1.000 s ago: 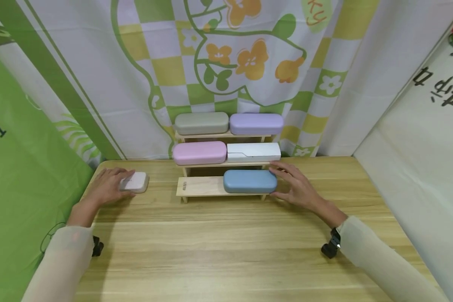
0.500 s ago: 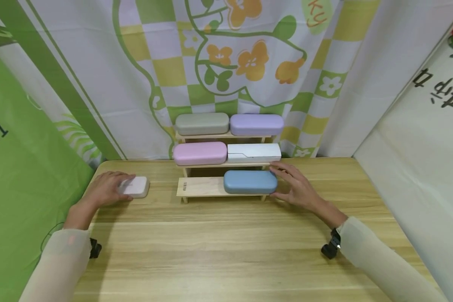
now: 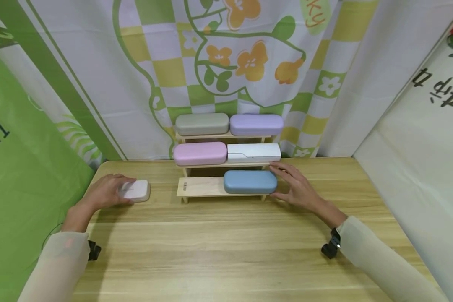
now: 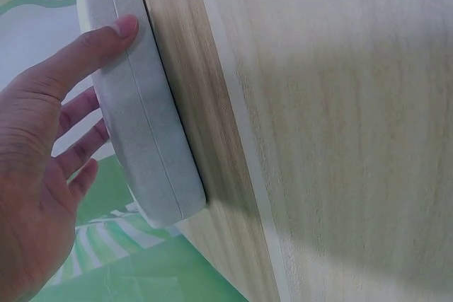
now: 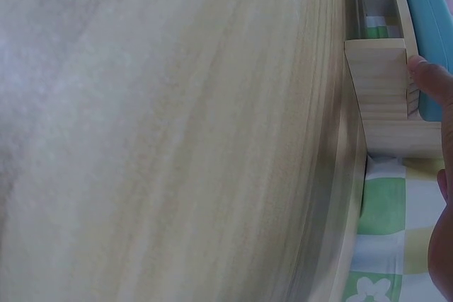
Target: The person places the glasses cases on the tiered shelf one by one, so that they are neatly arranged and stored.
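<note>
A white hard glasses case [image 3: 137,191] lies on the table at the left, a seam running along its side in the left wrist view. My left hand [image 3: 107,192] grips its left part, thumb [image 4: 126,27] on the near side and fingers reaching behind it. On the lowest step of a small wooden stand [image 3: 201,186], a blue glasses case [image 3: 250,182] takes up the right half. My right hand [image 3: 298,188] holds the right end of this blue case between thumb and fingers, with the thumb [image 5: 428,76] right at the step's edge in the right wrist view.
On the middle step sit a pink case [image 3: 200,153] and a white flap-lid case [image 3: 253,153]. The top step bears a grey-green case [image 3: 201,124] and a lilac case [image 3: 256,124]. Patterned curtain [image 3: 249,63] hangs behind the wooden table [image 3: 211,251].
My left hand and the white case have shifted a little toward me along the table. My right hand and the blue case have stayed in place.
</note>
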`<state>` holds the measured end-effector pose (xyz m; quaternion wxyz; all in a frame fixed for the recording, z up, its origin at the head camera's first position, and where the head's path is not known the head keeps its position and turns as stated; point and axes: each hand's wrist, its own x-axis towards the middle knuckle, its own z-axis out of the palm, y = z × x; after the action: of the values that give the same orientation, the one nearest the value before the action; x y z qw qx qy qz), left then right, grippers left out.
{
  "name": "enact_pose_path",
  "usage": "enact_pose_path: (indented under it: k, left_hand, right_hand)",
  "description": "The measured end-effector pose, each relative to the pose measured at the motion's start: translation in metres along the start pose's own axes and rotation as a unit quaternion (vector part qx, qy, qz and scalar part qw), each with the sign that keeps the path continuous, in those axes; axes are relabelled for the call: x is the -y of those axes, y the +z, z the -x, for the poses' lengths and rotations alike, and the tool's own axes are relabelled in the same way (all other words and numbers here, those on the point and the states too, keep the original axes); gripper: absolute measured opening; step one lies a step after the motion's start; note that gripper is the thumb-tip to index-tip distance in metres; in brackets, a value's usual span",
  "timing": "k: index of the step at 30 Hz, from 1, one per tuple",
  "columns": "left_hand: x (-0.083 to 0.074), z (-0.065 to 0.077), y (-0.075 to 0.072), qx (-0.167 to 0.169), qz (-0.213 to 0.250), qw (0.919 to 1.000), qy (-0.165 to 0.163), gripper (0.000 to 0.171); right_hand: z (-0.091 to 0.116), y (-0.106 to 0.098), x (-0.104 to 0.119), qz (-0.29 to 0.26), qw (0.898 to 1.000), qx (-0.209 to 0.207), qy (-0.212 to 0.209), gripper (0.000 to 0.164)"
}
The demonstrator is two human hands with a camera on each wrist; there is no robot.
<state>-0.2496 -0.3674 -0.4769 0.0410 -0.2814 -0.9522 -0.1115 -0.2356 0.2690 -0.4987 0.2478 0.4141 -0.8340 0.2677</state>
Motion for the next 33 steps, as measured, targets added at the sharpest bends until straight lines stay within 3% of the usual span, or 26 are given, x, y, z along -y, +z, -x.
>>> enact_pose_path:
  k: [13, 25, 33]
  left_hand:
    - [-0.002, 0.003, 0.001, -0.011, 0.001, 0.9999, 0.004, 0.071]
    - [-0.020, -0.001, -0.007, 0.006, 0.025, 0.9994, -0.023, 0.070]
    - [-0.033, -0.004, -0.015, -0.005, 0.020, 0.9998, -0.007, 0.069]
  right_hand:
    - [0.000, 0.001, -0.001, -0.005, 1.000, 0.001, -0.001, 0.100]
    - [0.001, 0.000, -0.002, -0.010, 1.000, -0.003, -0.004, 0.099]
    - [0.001, 0.002, -0.002, -0.014, 1.000, -0.005, -0.007, 0.100]
